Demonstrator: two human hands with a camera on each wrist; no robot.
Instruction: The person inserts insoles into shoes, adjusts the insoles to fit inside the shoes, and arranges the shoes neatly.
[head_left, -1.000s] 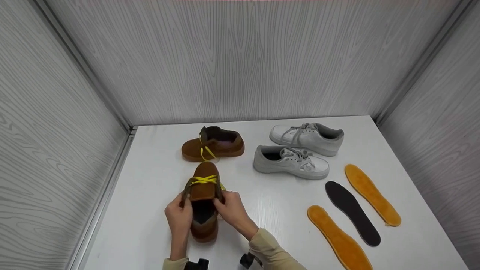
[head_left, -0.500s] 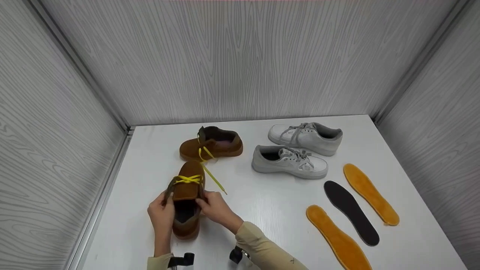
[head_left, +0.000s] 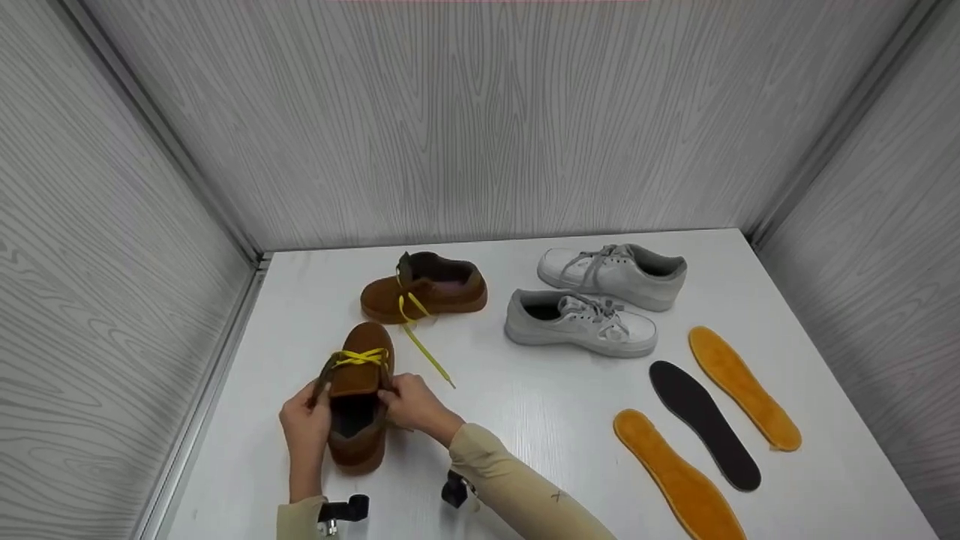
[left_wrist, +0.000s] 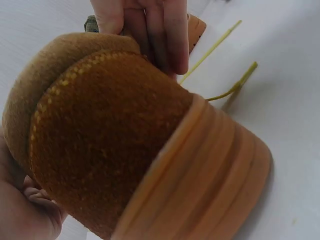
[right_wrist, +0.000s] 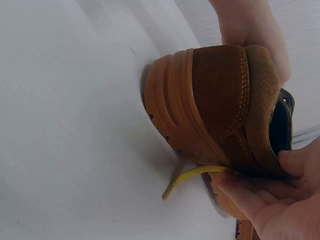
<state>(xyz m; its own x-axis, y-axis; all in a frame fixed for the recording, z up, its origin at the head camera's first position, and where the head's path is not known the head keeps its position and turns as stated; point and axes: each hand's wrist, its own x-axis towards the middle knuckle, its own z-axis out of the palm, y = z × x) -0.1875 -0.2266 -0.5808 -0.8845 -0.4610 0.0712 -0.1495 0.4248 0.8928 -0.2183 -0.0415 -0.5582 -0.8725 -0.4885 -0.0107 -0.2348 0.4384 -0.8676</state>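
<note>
A brown suede shoe (head_left: 358, 450) with yellow laces stands on the table at the left, toe pointing away and heel toward me. My left hand (head_left: 306, 431) pinches its left collar flap, thumb inside the opening. On the other side my right hand (head_left: 416, 405) pinches the right flap in the same way. The two flaps are spread apart around the tongue. In the left wrist view the shoe's heel (left_wrist: 100, 130) fills the middle. A loose yellow lace end (right_wrist: 187, 175) sticks out beneath my right hand in the right wrist view.
The other brown shoe (head_left: 450, 300) lies behind, its yellow lace trailing onto the table. Two white sneakers (head_left: 592, 334) (head_left: 630, 281) stand at the back right. Two orange insoles (head_left: 679, 476) (head_left: 742, 386) and a black insole (head_left: 705, 424) lie at the right. Grey panels (head_left: 480, 127) enclose the table.
Both hands have moved the brown shoe to the left, still gripping its flaps. The lace of the shoe behind, earlier partly covered, now shows stretched out on the table.
</note>
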